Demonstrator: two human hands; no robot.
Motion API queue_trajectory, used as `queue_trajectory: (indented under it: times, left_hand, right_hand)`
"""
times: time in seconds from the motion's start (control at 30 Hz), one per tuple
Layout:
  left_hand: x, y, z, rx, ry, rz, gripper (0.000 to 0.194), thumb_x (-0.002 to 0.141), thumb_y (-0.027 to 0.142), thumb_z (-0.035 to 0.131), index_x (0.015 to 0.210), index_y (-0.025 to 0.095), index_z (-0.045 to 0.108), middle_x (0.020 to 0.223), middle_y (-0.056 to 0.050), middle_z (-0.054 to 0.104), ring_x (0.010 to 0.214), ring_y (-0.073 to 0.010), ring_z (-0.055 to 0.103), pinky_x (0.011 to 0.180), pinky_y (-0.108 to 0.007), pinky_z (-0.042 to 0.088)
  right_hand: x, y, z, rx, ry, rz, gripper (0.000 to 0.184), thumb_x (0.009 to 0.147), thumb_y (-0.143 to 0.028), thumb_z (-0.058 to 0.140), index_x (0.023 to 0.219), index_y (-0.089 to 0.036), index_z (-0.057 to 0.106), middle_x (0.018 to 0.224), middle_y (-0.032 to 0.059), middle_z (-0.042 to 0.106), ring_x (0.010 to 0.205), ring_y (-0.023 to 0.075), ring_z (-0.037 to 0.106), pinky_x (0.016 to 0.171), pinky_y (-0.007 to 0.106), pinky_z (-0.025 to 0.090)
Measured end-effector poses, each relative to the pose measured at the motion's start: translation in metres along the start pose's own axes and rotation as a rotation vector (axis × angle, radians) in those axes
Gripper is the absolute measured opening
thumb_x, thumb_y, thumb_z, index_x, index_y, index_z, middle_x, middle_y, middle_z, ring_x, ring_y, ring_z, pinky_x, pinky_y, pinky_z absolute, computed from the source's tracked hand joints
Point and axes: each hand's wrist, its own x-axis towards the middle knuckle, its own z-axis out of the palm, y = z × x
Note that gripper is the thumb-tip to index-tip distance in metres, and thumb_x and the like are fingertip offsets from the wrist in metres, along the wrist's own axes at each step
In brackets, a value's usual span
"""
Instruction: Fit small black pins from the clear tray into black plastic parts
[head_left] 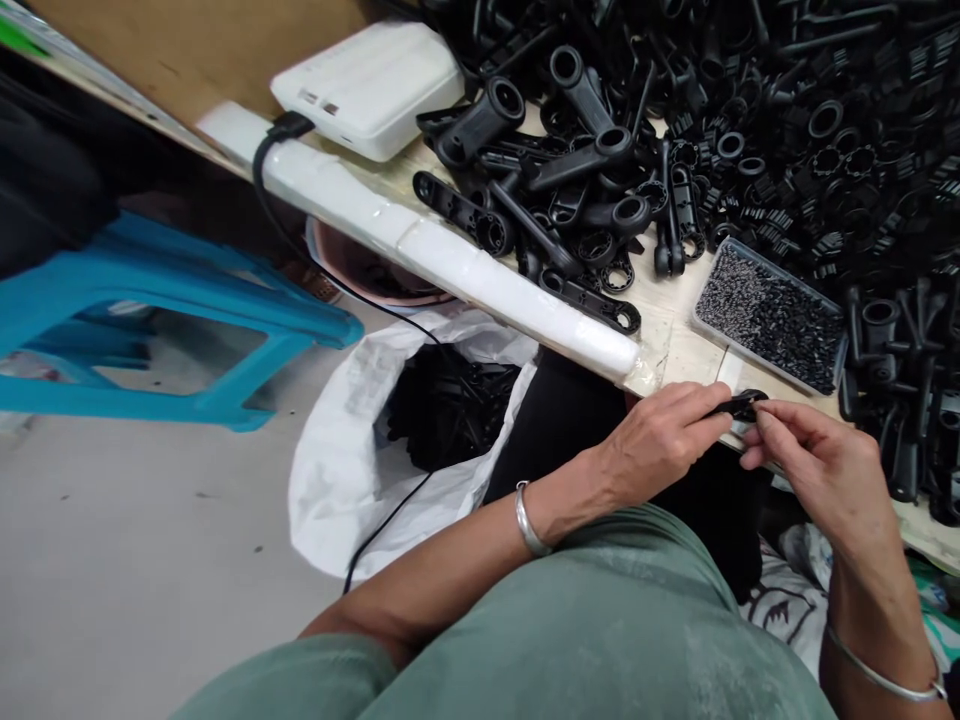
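Black part (737, 405): mostly covered by your fingers, at the worktable edge; grasped in your left hand (667, 435). Your right hand (832, 470): fingertips at the part's end; whether they grip cannot be told. Black fittings (712, 170): heap, 12 o'clock from the part, cut off above. Clear tray (761, 355), small pieces (769, 312): 1 o'clock. White device (367, 90): 10 o'clock. White sack (330, 480), blue stool (172, 268): 9 o'clock. Worktable (681, 350): pale. Floor (165, 560): grey.

A blue plastic stool (161, 262) stands at the left of the frame; toward the upper left, a black cable (259, 178) plugs into a white device (371, 85).
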Motion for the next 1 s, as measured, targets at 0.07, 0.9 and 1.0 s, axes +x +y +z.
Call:
queue_trajectory:
  times: [0.07,0.9,1.0]
  left_hand:
    - [0.0,0.0,-0.001,-0.013,-0.012,-0.005,0.027,0.103,0.014,0.041,0.097,0.009,0.067,0.109,-0.013,0.07,0.094,-0.0159,0.066,0.087,-0.029,0.057]
    - [0.045,-0.012,-0.009,0.227,0.097,0.276,0.025,0.1,0.009,0.044,0.089,0.01,0.065,0.11,-0.012,0.072,0.094,-0.0176,0.065,0.085,-0.032,0.056]
    - [0.07,-0.022,-0.011,0.423,-0.05,0.511,0.027,0.099,0.005,0.043,0.085,0.009,0.066,0.106,-0.013,0.073,0.088,-0.0184,0.066,0.082,-0.033,0.054]
  right_hand:
    - [-0.006,0.001,0.004,-0.042,0.096,-0.023,0.034,0.088,-0.049,0.062,0.099,-0.018,0.071,0.073,0.0038,0.073,0.061,0.0171,0.07,0.066,0.029,0.057]
    - [-0.01,0.028,0.006,-0.13,0.469,-0.086,0.028,0.086,-0.042,0.062,0.091,-0.017,0.073,0.073,0.0037,0.071,0.06,0.0153,0.065,0.058,0.025,0.052]
    - [-0.011,0.031,0.007,-0.147,0.488,-0.131,0.026,0.086,-0.04,0.062,0.088,-0.017,0.073,0.073,0.0038,0.071,0.06,0.015,0.064,0.062,0.027,0.052]
